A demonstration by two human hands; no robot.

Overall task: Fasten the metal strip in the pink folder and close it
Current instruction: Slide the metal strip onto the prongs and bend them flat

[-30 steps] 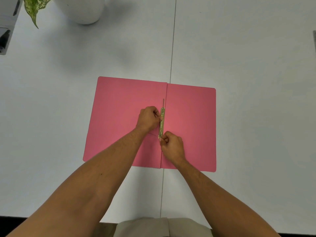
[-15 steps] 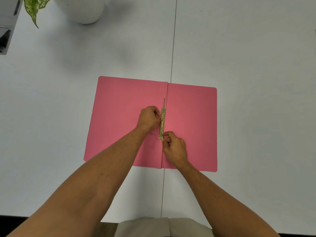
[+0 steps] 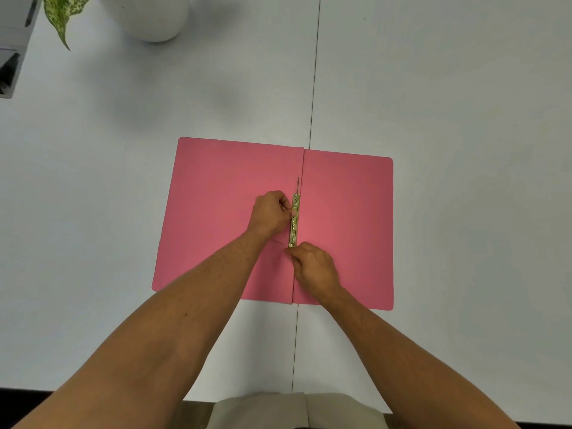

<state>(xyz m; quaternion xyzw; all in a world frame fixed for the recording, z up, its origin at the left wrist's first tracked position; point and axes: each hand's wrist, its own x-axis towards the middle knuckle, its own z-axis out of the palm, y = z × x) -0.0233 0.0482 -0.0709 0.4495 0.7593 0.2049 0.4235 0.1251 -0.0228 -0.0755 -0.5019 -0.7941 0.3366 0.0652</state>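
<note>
While pink folder [image 3: 223, 218] lies open, both hands' fingers pinch metal strip [image 3: 294, 221] — left hand [image 3: 268, 213] mid, right hand [image 3: 314, 267] near end.

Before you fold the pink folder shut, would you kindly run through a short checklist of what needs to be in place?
1. Pink paper folder lies fully open and flat on the white table: ok.
2. Gold metal fastener strip sits along the centre fold: ok.
3. Left hand pinches the strip at mid-length: ok.
4. Right hand covers the strip's near end: ok.
5. Thin prong at the far end folded down and locked: not ok, it sticks out past the strip.
6. Near-end prong secured: cannot tell, the right hand hides it.
</note>
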